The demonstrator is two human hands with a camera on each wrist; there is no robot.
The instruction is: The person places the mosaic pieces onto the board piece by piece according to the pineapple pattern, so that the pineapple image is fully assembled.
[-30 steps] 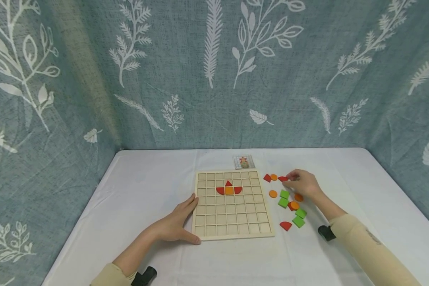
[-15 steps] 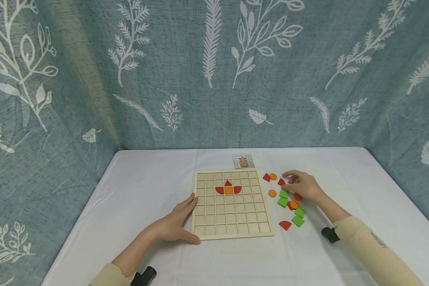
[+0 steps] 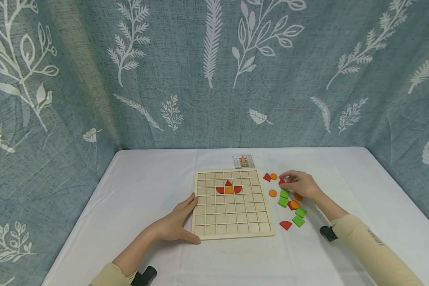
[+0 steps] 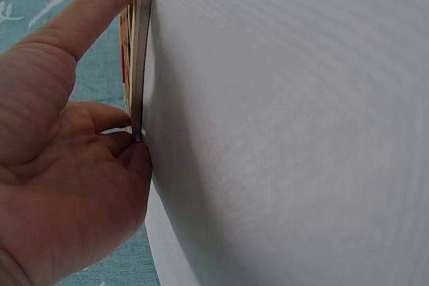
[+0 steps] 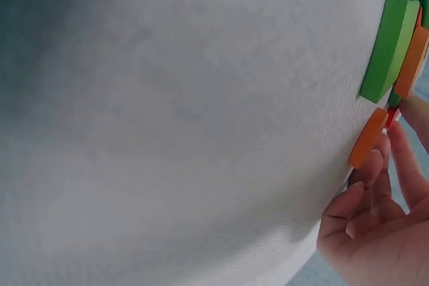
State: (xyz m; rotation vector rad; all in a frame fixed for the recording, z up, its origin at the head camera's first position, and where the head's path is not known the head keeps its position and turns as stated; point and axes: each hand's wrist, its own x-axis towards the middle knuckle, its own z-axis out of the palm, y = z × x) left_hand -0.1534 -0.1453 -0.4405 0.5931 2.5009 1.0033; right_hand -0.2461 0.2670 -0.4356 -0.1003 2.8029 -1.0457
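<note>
My left hand is spread along the left side of a wooden grid board, index finger at its left edge and thumb at the near corner. The left wrist view shows the fingertips against the board's edge. On the grid sit a red triangle, an orange square and a red quarter-circle piece at each side of the square. Right of the board, my right hand pinches a red piece with a curved edge between thumb and index finger, low over the table; the fingers partly hide it.
Loose pieces lie right of the board: green squares, orange discs, a red piece at the far end and a red quarter circle nearest me. A small picture card lies beyond the board. A patterned curtain borders the white table.
My right hand has shifted slightly left and nearer me, and its fingers have closed around the red piece, which has turned. The left hand and the board stay put.
</note>
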